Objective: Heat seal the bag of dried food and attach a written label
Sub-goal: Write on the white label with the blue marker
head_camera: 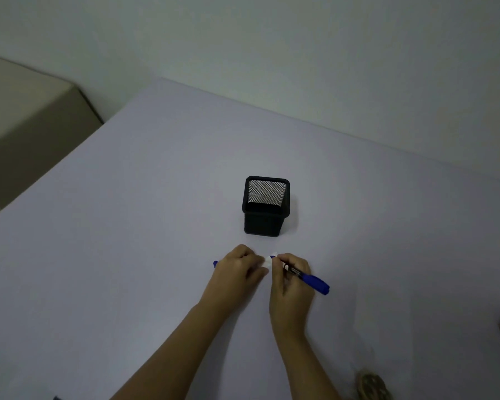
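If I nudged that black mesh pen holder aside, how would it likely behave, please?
The mesh pen holder looks empty and see-through, so probably light. It stands taller than wide, so a high push might tip it. Its flat square base shouldn't roll.

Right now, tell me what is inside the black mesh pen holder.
The black mesh pen holder stands upright and looks empty: only its far mesh wall shows through the open top. Its bottom is dark and hidden behind the near wall, so small items cannot be ruled out.

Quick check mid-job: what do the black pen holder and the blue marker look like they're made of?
Pen holder: probably metal mesh, matte black; the table shows through its back wall, with a solid rim. Marker in the right hand: probably smooth plastic, blue end slightly glossy, barrel dark.
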{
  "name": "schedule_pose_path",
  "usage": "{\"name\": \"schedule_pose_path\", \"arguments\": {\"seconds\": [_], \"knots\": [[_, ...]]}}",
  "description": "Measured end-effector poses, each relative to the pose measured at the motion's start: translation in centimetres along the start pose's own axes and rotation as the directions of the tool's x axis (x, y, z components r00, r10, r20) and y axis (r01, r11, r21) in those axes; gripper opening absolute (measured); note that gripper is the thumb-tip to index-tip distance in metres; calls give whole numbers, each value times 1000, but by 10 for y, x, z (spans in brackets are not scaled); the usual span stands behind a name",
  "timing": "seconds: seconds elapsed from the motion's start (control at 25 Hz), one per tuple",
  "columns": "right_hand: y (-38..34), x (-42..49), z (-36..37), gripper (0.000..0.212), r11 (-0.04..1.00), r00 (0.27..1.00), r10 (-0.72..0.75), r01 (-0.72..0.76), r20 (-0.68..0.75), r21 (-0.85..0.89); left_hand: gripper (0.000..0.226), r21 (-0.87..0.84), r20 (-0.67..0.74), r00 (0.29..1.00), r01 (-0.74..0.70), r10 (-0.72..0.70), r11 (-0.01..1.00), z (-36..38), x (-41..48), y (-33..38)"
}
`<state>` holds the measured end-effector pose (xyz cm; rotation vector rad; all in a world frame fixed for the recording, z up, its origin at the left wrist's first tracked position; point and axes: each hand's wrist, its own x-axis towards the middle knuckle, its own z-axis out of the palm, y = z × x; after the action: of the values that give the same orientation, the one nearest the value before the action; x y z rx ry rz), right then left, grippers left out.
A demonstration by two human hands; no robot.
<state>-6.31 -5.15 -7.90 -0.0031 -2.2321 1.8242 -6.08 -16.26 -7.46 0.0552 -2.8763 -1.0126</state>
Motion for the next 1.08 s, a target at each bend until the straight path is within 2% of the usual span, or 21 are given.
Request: {"name": "schedule_pose_path", "arguments": {"seconds": [0.04,0.2,0.32,0.52,0.68,0.76,0.88,0.92,1.08], "knots": [[2,2,1,3,999,999,-19,20,29,-39,20,-2,-6,1000,-11,11,1000,0,0,1],[4,13,4,33,984,986,-87,108,145,-144,17,-11,3,999,-35,35,999,-2,-2,1],[10,15,5,34,975,973,-140,168,186,-145,13,-41,13,999,-40,41,998,-3,-1,0],[16,15,6,35,970,971,-158,186,178,-157,11,-51,-7,998,-63,62,997,0,-3,-4],[19,13,6,51,970,971,-175,198,165,-138,13,-17,3,998,-57,57,998,2,-4,-3],[20,13,7,49,971,975,-173,192,141,-140,18,-14,3,998,-55,55,998,1,-3,-3],[20,14,6,21,972,978,-166,184,126,-147,25,-42,-3,1000,16,-16,999,2,0,-1],[20,14,6,18,972,978,-167,184,122,-148,29,-49,4,998,58,-57,997,3,1,0],[21,13,7,42,971,980,-174,187,96,-148,31,-48,81,985,159,-155,986,4,6,3]]}}
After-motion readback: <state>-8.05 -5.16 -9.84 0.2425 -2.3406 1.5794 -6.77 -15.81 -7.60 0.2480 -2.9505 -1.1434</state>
